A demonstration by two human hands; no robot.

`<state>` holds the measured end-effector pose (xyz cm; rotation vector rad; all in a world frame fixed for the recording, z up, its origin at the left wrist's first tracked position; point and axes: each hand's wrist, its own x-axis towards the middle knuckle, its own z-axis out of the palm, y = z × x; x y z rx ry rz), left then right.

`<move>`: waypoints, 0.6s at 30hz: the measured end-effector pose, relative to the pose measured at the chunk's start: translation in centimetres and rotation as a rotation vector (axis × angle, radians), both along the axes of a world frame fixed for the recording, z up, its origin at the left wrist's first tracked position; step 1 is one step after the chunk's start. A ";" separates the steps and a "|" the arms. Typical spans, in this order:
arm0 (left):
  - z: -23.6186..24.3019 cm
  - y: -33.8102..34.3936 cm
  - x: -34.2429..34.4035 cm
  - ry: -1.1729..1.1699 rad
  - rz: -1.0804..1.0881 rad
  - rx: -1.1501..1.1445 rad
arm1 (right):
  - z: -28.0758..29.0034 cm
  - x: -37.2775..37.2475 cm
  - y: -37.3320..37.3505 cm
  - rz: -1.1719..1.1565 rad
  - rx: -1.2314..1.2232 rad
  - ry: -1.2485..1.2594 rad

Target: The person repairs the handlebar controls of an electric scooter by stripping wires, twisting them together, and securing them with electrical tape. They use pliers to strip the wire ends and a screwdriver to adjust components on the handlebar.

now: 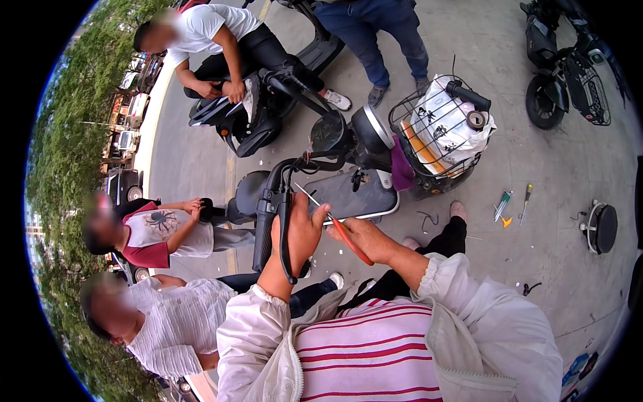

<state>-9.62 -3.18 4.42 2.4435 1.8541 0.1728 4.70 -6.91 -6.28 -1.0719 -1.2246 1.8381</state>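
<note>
My left hand (pixel 303 226) is closed beside the handlebar grip (pixel 265 234) of an electric scooter, behind its black brake lever (pixel 284 238). What its fingers hold, if anything, is hidden. Close on its right, my right hand (pixel 367 238) grips a tool with a curved red handle (pixel 351 242). A thin metal shank (pixel 309 195) points up and left past my left thumb, apparently part of that tool. Above both hands lie the scooter's dark footboard (pixel 351 191) and its round headlight housing (pixel 372 130).
The scooter's wire basket (pixel 429 157) carries a white bag (pixel 449 120). Screwdrivers (pixel 526 201) and other small tools lie on the pavement at right, near a round black stool (pixel 605 228). People stand or sit at left and top, one on another scooter (pixel 258 124).
</note>
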 end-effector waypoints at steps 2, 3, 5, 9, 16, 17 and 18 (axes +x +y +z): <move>-0.1 0.1 -0.1 0.010 -0.014 0.007 | 0.1 0.0 -0.1 -0.010 -0.020 0.015; -0.2 0.1 -0.1 0.014 -0.015 0.008 | 0.1 -0.1 -0.1 -0.008 -0.034 0.027; -0.2 0.1 -0.2 0.024 -0.016 0.010 | 0.0 -0.3 -0.3 -0.003 -0.061 0.054; 0.0 0.1 0.0 0.002 -0.014 -0.018 | 0.4 -0.2 -0.3 0.064 -0.229 0.227; -0.9 -0.1 -0.7 0.061 0.050 0.028 | 2.3 0.8 0.2 0.161 -0.219 0.195; -0.6 -0.1 -0.3 0.075 0.070 0.029 | 2.5 0.9 0.3 0.163 -0.201 0.174; -0.5 -0.1 0.0 0.090 0.090 0.031 | 2.3 0.9 0.3 0.176 -0.196 0.171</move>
